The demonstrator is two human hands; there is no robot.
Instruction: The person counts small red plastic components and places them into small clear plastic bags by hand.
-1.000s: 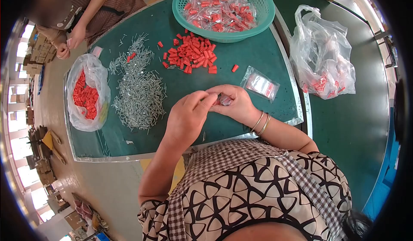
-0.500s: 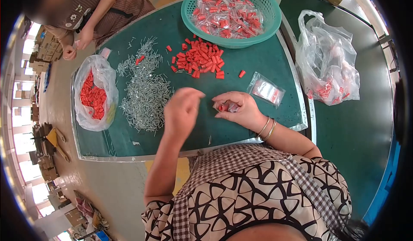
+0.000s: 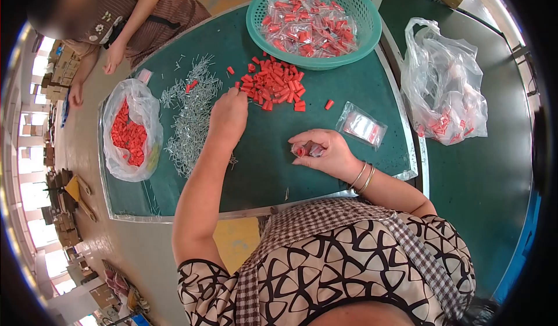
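My left hand (image 3: 228, 113) reaches over the edge of the metal pins, its fingers pinched together at a short red plastic tube (image 3: 237, 85). That tube lies at the left side of a loose pile of red tubes (image 3: 276, 84). My right hand (image 3: 328, 151) is curled around a small clear plastic bag (image 3: 315, 150), and a red tube (image 3: 300, 151) shows end-on at its mouth. What else the bag holds is hidden by the fingers. Thin metal pins (image 3: 192, 125) lie heaped beneath and left of my left hand.
A green basket (image 3: 372, 41) of filled bags stands at the back. Flat clear bags (image 3: 363, 127) lie right of my right hand. A white bag of red tubes (image 3: 152, 116) sits left; another plastic bag (image 3: 418, 82) is far right. A co-worker (image 3: 139, 18) is at the far left.
My left hand has moved up and left, from near my right hand to the red pile's edge. My right hand stays almost in place. The co-worker's hands have moved apart.
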